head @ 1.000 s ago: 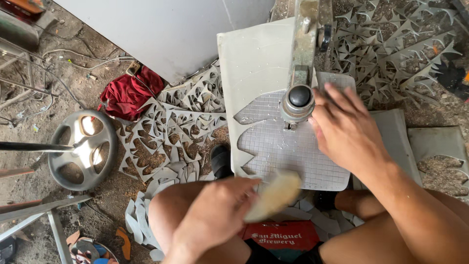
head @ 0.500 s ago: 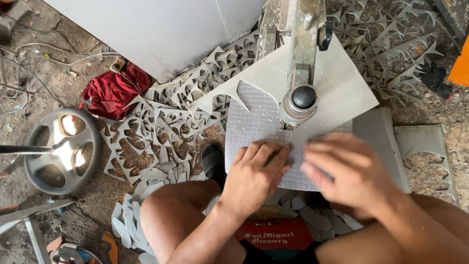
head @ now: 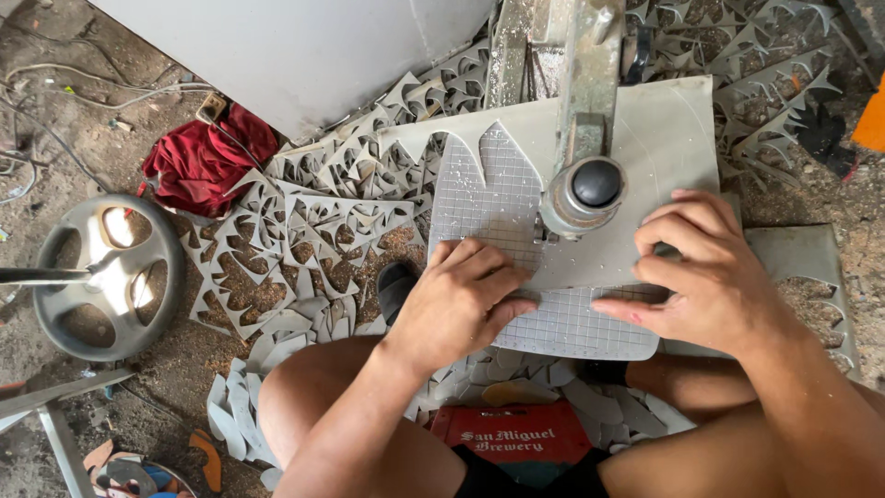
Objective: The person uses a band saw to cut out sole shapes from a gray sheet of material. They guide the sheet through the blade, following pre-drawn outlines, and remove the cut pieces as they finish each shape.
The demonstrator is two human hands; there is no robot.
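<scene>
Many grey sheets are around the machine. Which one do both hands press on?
The grid-textured grey sheet on the machine's table: left hand and right hand lie flat on it. The cut-out scrap sheets lie untouched on the floor.

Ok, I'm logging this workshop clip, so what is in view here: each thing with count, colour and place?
grey sheet: one, on the gridded table under the press, both hands on it
gridded table: one, pale grey, centre
press head: one, grey with a black knob, above the sheet
cut-out scraps: many, grey, on the floor to the left
red cloth: one, upper left floor
wheel-shaped part: one, grey, far left
red crate: one, between the knees
left hand: flat on the sheet
right hand: flat on the sheet
</scene>
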